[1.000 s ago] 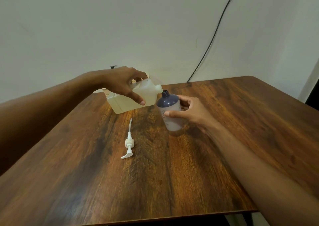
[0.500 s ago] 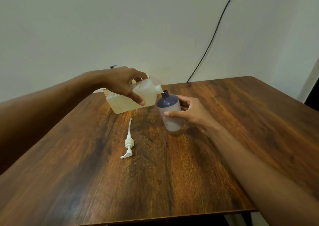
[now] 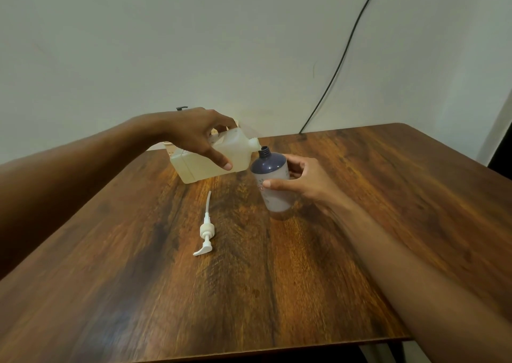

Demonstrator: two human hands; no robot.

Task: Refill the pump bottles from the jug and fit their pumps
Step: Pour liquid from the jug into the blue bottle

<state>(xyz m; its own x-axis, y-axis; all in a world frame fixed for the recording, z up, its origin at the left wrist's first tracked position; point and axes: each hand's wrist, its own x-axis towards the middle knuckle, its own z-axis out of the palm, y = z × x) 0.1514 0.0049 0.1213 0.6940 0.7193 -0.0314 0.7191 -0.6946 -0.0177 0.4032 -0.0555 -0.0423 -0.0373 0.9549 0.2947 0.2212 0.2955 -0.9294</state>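
My left hand (image 3: 194, 135) grips the translucent jug (image 3: 219, 155) from above, fingers (image 3: 221, 163) wrapped over its upper face and thumb toward the far side, so the fingers are closed around the jug body. The jug is tipped on its side above the worktop (image 3: 360, 224), its short spout directed to my right and lying just at the open neck of the pump bottle (image 3: 270, 180). A pale yellowish liquid fills the lower part of the jug. My right hand (image 3: 302, 181) holds the pump bottle around its middle, thumb across the near face and the other fingers curled behind, closed on the bottle. The bottle has a dark blue-grey shoulder and threaded neck with a paler lower body; it leans slightly toward the jug, and its base is at the worktop, though actual contact cannot be determined. Whether liquid is passing from spout to neck cannot be resolved. One white pump (image 3: 206, 229), with its dip tube pointing away from me and its nozzle head nearest me, lies flat on the worktop, nearer me than the jug, left of the bottle and apart from both. A black cable (image 3: 343, 58) runs down the pale wall (image 3: 138, 44) behind the worktop.
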